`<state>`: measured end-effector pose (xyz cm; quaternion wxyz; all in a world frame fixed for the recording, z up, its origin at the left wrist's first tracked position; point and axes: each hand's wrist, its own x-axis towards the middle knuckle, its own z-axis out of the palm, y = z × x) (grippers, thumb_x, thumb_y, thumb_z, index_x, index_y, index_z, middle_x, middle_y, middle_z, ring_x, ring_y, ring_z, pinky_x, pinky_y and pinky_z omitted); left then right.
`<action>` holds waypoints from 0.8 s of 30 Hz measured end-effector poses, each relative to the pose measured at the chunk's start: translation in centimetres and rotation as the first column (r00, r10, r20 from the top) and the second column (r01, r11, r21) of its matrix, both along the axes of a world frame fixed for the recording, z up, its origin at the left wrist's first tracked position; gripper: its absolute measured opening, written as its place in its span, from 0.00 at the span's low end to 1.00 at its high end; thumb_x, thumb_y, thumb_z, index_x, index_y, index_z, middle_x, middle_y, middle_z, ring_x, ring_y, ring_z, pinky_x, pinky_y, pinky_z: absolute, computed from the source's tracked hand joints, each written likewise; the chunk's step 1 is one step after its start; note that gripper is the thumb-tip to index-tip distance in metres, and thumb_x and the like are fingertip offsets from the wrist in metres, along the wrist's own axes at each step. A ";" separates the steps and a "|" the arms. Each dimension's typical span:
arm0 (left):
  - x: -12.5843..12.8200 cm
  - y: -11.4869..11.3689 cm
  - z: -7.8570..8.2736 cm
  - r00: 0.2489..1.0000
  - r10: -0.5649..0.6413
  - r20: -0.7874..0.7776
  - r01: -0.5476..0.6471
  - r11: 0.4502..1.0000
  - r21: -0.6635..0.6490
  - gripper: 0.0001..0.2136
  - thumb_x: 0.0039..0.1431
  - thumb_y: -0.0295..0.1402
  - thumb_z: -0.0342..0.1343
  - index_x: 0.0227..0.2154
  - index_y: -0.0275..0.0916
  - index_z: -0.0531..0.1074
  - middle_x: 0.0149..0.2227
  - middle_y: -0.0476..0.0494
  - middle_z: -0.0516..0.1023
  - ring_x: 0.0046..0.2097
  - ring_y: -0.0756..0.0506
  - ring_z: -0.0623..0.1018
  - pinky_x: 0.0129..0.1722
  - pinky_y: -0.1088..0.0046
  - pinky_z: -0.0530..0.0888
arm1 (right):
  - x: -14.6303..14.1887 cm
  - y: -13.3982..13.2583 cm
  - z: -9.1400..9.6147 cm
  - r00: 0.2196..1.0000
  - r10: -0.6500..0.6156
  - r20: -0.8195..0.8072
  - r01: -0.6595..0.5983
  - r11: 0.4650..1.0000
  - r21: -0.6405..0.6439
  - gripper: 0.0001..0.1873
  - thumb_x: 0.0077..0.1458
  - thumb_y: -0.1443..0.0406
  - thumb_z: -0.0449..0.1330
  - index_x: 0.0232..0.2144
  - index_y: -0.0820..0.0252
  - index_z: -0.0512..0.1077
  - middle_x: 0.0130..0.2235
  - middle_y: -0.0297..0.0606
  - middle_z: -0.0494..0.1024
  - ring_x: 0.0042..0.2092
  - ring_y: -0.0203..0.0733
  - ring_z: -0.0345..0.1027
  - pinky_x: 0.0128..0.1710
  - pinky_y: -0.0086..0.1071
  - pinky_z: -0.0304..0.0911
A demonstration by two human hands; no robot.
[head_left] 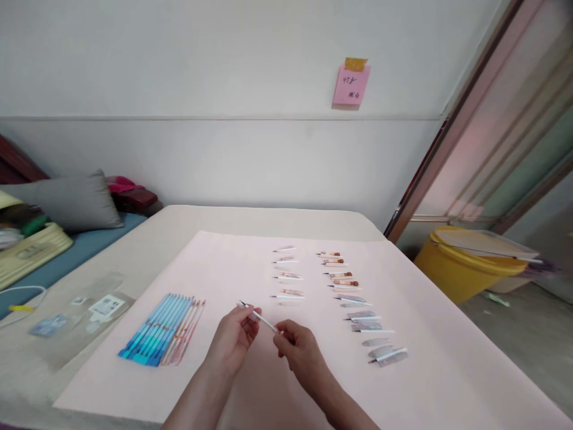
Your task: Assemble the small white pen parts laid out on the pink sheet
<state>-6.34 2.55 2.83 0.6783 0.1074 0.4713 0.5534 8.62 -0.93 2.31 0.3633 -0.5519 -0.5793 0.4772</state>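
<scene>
Both hands, left hand point(233, 337) and right hand point(299, 349), pinch one thin refill point(262, 319) at opposite ends, raised level above the pink sheet point(215, 263) near sorted pens point(163, 329).

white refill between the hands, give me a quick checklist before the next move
1. Left hand grips the white refill near its dark tip: ok.
2. Right hand pinches its other end: ok.
3. Refill off the pink sheet, clear of other parts: ok.
4. Row of blue pen barrels lying together, untouched: ok.
5. Two columns of small parts laid out in order: ok.
6. Tip condition: cannot tell, too small.
</scene>
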 end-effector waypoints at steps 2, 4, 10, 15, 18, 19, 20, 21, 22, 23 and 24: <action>-0.5 0.3 0.1 0.999 0.031 0.012 -0.031 0.999 -0.010 0.06 0.46 0.22 0.58 0.27 0.34 0.66 0.29 0.40 0.76 0.25 0.53 0.74 0.21 0.82 0.71 | 0.0 0.0 0.0 1.000 -0.008 -0.008 0.008 1.000 -0.009 0.09 0.48 0.65 0.52 0.28 0.62 0.70 0.18 0.29 0.67 0.20 0.30 0.56 0.22 0.24 0.53; -0.9 0.6 0.2 0.998 0.054 0.027 -0.054 0.998 -0.025 0.06 0.46 0.22 0.58 0.27 0.34 0.66 0.29 0.40 0.75 0.24 0.53 0.74 0.20 0.81 0.71 | 0.0 0.0 0.0 1.000 -0.013 -0.018 0.013 1.000 -0.016 0.09 0.48 0.64 0.52 0.29 0.62 0.71 0.18 0.29 0.67 0.19 0.30 0.56 0.22 0.25 0.53; -1.2 0.7 0.1 0.998 0.057 0.042 -0.055 0.998 -0.038 0.07 0.45 0.21 0.58 0.28 0.34 0.66 0.29 0.40 0.75 0.24 0.53 0.73 0.20 0.82 0.71 | 0.0 0.0 0.0 0.999 -0.019 -0.027 0.018 1.000 -0.021 0.10 0.48 0.64 0.52 0.29 0.62 0.71 0.19 0.30 0.67 0.19 0.29 0.55 0.22 0.25 0.52; -0.9 0.6 0.0 0.999 0.041 0.028 -0.040 0.999 -0.034 0.07 0.45 0.22 0.58 0.28 0.34 0.66 0.29 0.40 0.75 0.25 0.53 0.74 0.21 0.82 0.71 | 0.0 0.0 -0.1 0.998 -0.026 -0.055 0.024 0.999 -0.037 0.10 0.48 0.63 0.52 0.29 0.62 0.71 0.18 0.29 0.67 0.18 0.29 0.54 0.20 0.24 0.51; -0.8 0.5 0.1 0.999 0.037 0.022 -0.037 0.999 -0.034 0.07 0.46 0.22 0.58 0.28 0.34 0.66 0.29 0.40 0.75 0.25 0.53 0.74 0.20 0.82 0.71 | -0.1 0.1 -0.1 0.994 -0.024 -0.105 0.018 0.998 -0.061 0.11 0.49 0.62 0.52 0.30 0.63 0.70 0.18 0.29 0.66 0.17 0.28 0.51 0.17 0.24 0.49; -0.8 0.5 0.2 0.999 0.035 0.020 -0.034 0.999 -0.033 0.07 0.46 0.22 0.58 0.28 0.34 0.66 0.29 0.39 0.75 0.25 0.53 0.74 0.20 0.82 0.71 | -0.1 0.1 -0.1 0.992 -0.023 -0.122 0.014 0.997 -0.076 0.11 0.49 0.62 0.52 0.30 0.63 0.70 0.18 0.29 0.66 0.16 0.28 0.51 0.16 0.23 0.48; -0.8 0.5 0.2 0.999 0.031 0.018 -0.031 0.999 -0.032 0.07 0.46 0.22 0.58 0.28 0.34 0.66 0.29 0.39 0.75 0.25 0.53 0.74 0.20 0.82 0.71 | -0.1 0.2 -0.1 0.990 -0.022 -0.139 0.009 0.995 -0.096 0.11 0.49 0.62 0.52 0.30 0.63 0.70 0.18 0.29 0.66 0.16 0.27 0.50 0.15 0.23 0.47; -0.8 0.4 0.2 0.999 0.028 0.016 -0.027 0.999 -0.032 0.07 0.46 0.22 0.58 0.28 0.34 0.65 0.29 0.39 0.75 0.25 0.53 0.74 0.20 0.82 0.71 | -0.1 0.2 -0.1 0.987 -0.019 -0.158 0.001 0.993 -0.117 0.11 0.48 0.62 0.52 0.30 0.64 0.70 0.18 0.29 0.66 0.15 0.27 0.50 0.15 0.23 0.46; -0.8 0.4 0.2 1.000 0.025 0.014 -0.024 0.999 -0.033 0.07 0.46 0.22 0.58 0.28 0.34 0.65 0.29 0.39 0.75 0.25 0.53 0.74 0.20 0.82 0.71 | -0.1 0.3 0.0 0.984 -0.019 -0.179 -0.007 0.990 -0.140 0.11 0.48 0.62 0.52 0.30 0.64 0.70 0.19 0.29 0.66 0.15 0.27 0.50 0.14 0.23 0.46; -0.7 0.4 0.2 1.000 0.022 0.012 -0.022 0.999 -0.034 0.07 0.46 0.22 0.58 0.28 0.34 0.65 0.29 0.39 0.75 0.25 0.53 0.73 0.20 0.82 0.71 | -0.1 0.3 0.1 0.980 -0.020 -0.200 -0.013 0.987 -0.162 0.11 0.48 0.63 0.52 0.30 0.64 0.70 0.19 0.29 0.66 0.15 0.27 0.51 0.14 0.24 0.46; -0.7 0.4 0.2 1.000 0.019 0.010 -0.019 0.999 -0.036 0.08 0.45 0.22 0.58 0.28 0.34 0.66 0.29 0.40 0.75 0.24 0.53 0.73 0.20 0.82 0.71 | 0.0 0.4 0.2 0.975 -0.024 -0.222 -0.017 0.983 -0.182 0.11 0.47 0.63 0.52 0.30 0.64 0.70 0.20 0.30 0.67 0.15 0.27 0.52 0.15 0.24 0.46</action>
